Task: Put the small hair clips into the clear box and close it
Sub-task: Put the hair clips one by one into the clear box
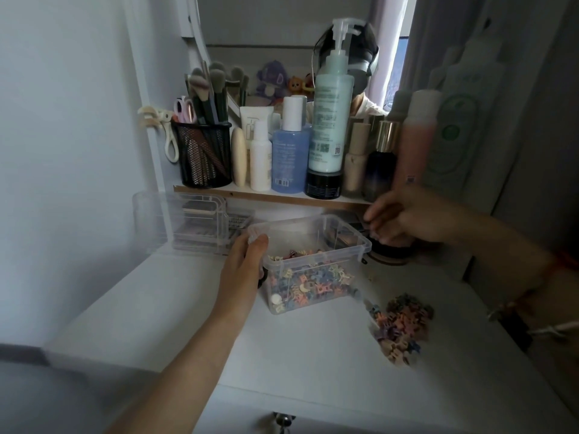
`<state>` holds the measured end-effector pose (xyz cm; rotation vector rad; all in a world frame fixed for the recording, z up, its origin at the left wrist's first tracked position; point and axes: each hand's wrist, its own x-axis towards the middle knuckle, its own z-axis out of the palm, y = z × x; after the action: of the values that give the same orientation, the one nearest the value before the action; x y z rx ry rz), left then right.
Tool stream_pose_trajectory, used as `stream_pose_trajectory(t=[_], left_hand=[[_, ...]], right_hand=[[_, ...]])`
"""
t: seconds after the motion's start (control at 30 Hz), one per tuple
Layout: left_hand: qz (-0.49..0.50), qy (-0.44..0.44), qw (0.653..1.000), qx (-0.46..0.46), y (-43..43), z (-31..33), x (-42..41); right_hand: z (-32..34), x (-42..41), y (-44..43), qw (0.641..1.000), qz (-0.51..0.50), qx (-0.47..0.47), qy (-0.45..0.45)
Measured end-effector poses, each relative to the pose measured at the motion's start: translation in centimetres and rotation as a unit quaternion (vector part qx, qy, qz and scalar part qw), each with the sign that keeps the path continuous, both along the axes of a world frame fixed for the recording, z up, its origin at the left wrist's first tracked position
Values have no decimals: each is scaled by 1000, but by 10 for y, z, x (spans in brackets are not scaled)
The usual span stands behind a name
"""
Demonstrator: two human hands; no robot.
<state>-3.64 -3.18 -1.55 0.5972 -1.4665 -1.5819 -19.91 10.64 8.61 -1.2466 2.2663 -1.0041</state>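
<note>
Loading underway: my left hand (247, 261) grips the open box (308, 264), part-filled on the table (194, 311); right hand (396, 219), blurred, grasp undeterminable; next, gather the clips (399, 328) beside it.

Your left hand (242, 264) grips the left wall of the open clear box (313, 264) on the worktop (188, 324). Right of the box lie loose hair clips (399, 328); your right hand (398, 217) hovers blurred behind it.
</note>
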Motion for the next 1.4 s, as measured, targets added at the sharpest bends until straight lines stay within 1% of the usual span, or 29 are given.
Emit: stream_pose_trajectory(t=[0.07,0.13,0.27,0.37,0.4,0.43,0.5,0.53,0.57,0.63,0.67,0.7,0.73,0.77,0.8,0.83,0.87,0.93,0.97,1.03,1.07,1.13,1.17,1.24,1.3,1.4], left_hand=[[3,0,1000,-3,0,0,0],[5,-3,1000,-7,-2,-1,0],[4,-2,1000,0,-2,-1,1],[-1,3,1000,-1,-1,0,1],[-2,3,1000,-1,0,0,1],[-1,4,1000,-1,0,0,1],[5,2,1000,-4,0,1,1],[6,1,1000,-5,1,1,1],[4,3,1000,-4,1,1,1],[-2,8,1000,2,1,2,1],[-3,8,1000,3,1,2,1],[-3,6,1000,2,0,1,0],[-3,6,1000,2,0,1,0],[-3,7,1000,3,-1,1,0],[-4,10,1000,4,0,1,0],[-6,13,1000,7,0,1,0],[-9,15,1000,8,1,1,0],[-7,13,1000,11,0,0,0],[-3,11,1000,13,-1,0,-1],[7,5,1000,19,-2,1,-2],[16,5,1000,25,-2,1,0],[38,16,998,39,0,4,0],[53,17,998,43,0,4,4],[64,25,996,50,0,5,4],[65,28,995,67,-1,4,6],[62,30,995,77,0,3,7]], right_hand=[[4,7,-9,998,0,-67,-24],[4,16,-17,994,3,-102,-32],[-4,17,-24,996,13,-86,6],[-11,5,-16,993,-53,-94,50],[-15,1,-13,991,-76,-74,82],[-23,-3,-11,989,-82,-29,123],[-42,-5,-7,975,-43,94,195],[-52,-7,-5,966,-16,143,215],[-61,-9,-5,959,-2,172,225],[-67,-11,-3,954,-18,178,241],[-64,-12,-3,956,-40,151,250],[-58,-13,-3,961,-70,96,249],[-50,-13,-4,967,-103,16,231],[-40,-9,-5,970,-126,-71,196],[-32,-3,-7,969,-125,-148,150],[-26,3,-10,969,-106,-194,114],[-22,8,-13,971,-78,-210,86],[-21,20,-17,978,-37,-196,66],[-21,26,-17,977,-30,-194,79],[-22,39,-13,974,-3,-181,139],[-25,50,-10,976,37,-147,158],[-32,72,-2,972,165,-36,166],[-41,84,0,960,223,21,170],[-55,96,7,933,287,94,197],[-63,103,10,928,300,107,193],[-66,103,12,939,285,106,163]])
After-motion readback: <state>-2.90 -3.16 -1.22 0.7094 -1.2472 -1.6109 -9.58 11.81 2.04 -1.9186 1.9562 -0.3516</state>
